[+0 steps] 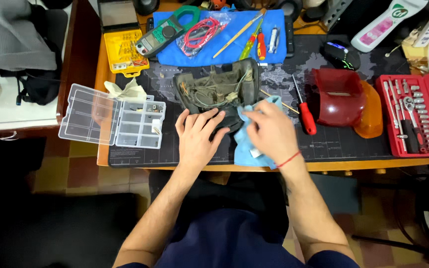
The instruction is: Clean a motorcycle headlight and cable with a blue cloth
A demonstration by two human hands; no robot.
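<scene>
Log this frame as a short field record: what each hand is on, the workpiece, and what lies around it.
left hand: flat on the near edge of the dark housing
right hand: pressing a blue cloth against the housing's right side
housing: open side up, wires visible inside
left of it: clear compartment box, lid open
right of it: red-handled screwdriver, red lens cover, red socket set
behind: clamp meter on a blue towel
surface: dark desk mat

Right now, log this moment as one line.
left hand: steadies dark housing | right hand: presses blue cloth on housing | red screwdriver beside
</scene>
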